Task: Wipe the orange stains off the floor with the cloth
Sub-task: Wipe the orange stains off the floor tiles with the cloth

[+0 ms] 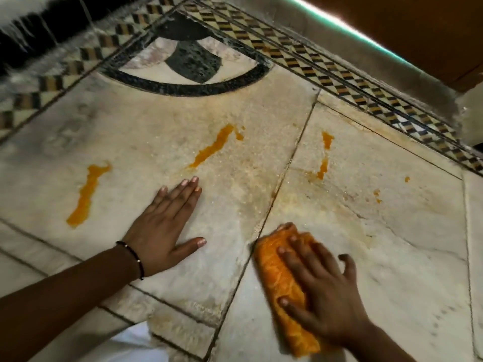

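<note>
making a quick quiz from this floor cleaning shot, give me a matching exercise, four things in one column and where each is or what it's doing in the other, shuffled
Column 1
1. left hand
2. right hand
3. cloth
4. longest orange streak

Column 2
A. folded, orange, under a hand
B. on the floor, far left
C. flat on bare floor, fingers straight
D. pressing on the cloth

Pairs: 1-C, 2-D, 3-A, 4-B
</note>
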Motion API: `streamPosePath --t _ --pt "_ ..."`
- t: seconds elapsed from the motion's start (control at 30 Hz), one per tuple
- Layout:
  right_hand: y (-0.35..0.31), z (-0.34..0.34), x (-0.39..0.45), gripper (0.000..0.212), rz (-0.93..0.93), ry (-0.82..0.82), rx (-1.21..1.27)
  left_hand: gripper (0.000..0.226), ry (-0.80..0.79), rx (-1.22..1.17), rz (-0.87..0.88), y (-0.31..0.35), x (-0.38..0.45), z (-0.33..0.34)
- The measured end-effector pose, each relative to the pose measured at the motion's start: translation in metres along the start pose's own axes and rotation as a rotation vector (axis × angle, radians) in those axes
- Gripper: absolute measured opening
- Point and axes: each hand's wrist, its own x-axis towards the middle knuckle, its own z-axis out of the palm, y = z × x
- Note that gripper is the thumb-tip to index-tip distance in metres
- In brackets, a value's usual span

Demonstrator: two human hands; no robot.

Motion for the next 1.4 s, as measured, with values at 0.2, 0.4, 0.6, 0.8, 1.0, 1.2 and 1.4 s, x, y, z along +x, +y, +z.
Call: streamPosePath --t 0.2,0.4,0.6,0.8,1.0,1.2,1.4 --pt "-0.062 -0.002 0.035 0.082 -0.014 -0.003 0.091 0.096 0.020 0.054 -0.362 -0.062 -0.112 -0.039" --pt "-0.188 -0.026 0.096 0.071 -0.656 0.058 0.099 0.105 -0.073 0.056 -0.623 -0.106 -0.168 -0.026" --pt "-0.233 -0.059 0.239 0.074 -0.735 0.053 0.021 0.105 -0.078 0.068 -0.609 -0.113 -0.172 -0.023" --pt "-0.172 -0.048 0.197 0.073 -0.437 0.147 0.053 0.108 -0.047 0.020 -0.623 -0.109 -0.171 -0.024" --pt "-0.284 -0.051 0.205 0.069 -0.671 0.105 0.094 0.108 -0.026 0.022 -0.614 -0.109 -0.171 -0.024" --pt "-0.197 -0.076 0.294 0.076 -0.337 0.102 0.036 0.106 -0.027 0.038 -0.595 -0.110 -0.172 -0.023" --pt "-0.172 -0.040 0.180 0.071 -0.186 0.126 0.093 0.106 -0.027 0.035 -0.624 -0.105 -0.169 -0.024"
